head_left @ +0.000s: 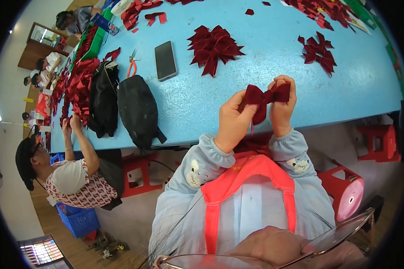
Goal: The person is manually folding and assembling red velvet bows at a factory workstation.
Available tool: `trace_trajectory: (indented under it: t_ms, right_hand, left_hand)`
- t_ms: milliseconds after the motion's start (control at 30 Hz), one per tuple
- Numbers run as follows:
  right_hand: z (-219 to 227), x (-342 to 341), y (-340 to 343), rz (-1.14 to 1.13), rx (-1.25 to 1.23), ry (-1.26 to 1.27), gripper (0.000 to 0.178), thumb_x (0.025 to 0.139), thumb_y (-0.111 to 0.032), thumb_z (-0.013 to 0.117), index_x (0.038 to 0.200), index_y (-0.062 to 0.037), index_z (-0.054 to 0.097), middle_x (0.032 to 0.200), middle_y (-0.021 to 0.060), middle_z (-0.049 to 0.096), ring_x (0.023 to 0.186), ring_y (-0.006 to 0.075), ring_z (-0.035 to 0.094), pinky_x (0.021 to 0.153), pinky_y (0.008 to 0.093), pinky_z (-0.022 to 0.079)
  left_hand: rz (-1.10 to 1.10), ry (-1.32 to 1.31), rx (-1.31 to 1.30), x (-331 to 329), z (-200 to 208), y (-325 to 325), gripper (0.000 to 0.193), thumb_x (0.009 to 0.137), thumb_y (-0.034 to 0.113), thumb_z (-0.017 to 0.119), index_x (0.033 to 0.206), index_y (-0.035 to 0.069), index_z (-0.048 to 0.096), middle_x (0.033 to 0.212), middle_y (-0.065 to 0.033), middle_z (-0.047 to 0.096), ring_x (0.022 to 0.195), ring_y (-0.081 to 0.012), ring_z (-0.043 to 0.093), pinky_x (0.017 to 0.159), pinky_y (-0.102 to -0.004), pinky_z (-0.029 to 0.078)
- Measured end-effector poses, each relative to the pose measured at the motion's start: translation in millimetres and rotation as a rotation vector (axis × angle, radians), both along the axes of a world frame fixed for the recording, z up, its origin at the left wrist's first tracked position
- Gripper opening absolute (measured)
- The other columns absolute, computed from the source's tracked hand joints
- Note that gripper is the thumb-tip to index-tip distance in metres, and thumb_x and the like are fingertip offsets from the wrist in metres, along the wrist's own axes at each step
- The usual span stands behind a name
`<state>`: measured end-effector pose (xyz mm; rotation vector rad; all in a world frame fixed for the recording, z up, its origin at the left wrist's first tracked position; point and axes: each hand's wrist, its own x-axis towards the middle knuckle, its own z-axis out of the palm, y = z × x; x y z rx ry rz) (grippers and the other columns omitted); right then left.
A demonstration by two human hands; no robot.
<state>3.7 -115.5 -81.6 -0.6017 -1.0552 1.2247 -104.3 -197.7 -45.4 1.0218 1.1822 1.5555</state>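
Between my two hands, above the near edge of the blue table, is a dark red velvet bow (267, 97). My left hand (234, 117) pinches its left loop with thumb and fingers. At the other loop, my right hand (284, 107) has its fingers curled round the back. A tail of the bow hangs below the knot. Farther in on the table lies a heap of dark red bows (214, 49), and a smaller pile of red bows (318, 53) rests to the right.
A smartphone (165, 61), orange-handled pliers (132, 66) and two black bags (138, 110) occupy the left of the blue table (188, 114). Loose red ribbon pieces (80, 80) are heaped along the left, where a co-worker (76, 179) sits. Red stools (341, 186) stand below the table.
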Motion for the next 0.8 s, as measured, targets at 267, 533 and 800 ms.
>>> trace_trajectory:
  t_ms: [267,533,800]
  right_hand:
    - [-5,-16,-7,0.002,-0.286,0.207,0.015,0.093,-0.016,0.046,0.098,-0.0027,0.05,0.075,0.0021,0.051,0.066,0.0091,0.049,0.058,0.0216,0.041]
    - [-8,-29,-10,-0.071,-0.322,0.128,0.019,0.092,-0.021,0.048,0.099,-0.0032,0.051,0.076,0.0028,0.053,0.068,0.0102,0.051,0.059,0.0229,0.042]
    - [8,-34,-14,0.042,-0.51,0.172,0.015,0.092,-0.022,0.048,0.088,-0.0075,0.051,0.073,-0.0017,0.05,0.063,0.0062,0.048,0.055,0.0214,0.04]
  left_hand:
    - [0.197,-0.018,0.075,7,-19,18,0.019,0.084,0.005,0.061,0.102,0.001,0.06,0.091,-0.0035,0.059,0.073,-0.0109,0.056,0.063,-0.0224,0.046]
    - [0.245,0.144,0.105,2,-8,19,0.009,0.084,0.002,0.059,0.093,0.001,0.059,0.09,-0.0064,0.057,0.072,-0.0114,0.056,0.054,-0.0221,0.046]
    - [0.155,-0.235,-0.003,-5,6,11,0.014,0.087,0.004,0.056,0.1,0.0,0.058,0.096,-0.0059,0.061,0.073,-0.0109,0.059,0.052,-0.0234,0.048]
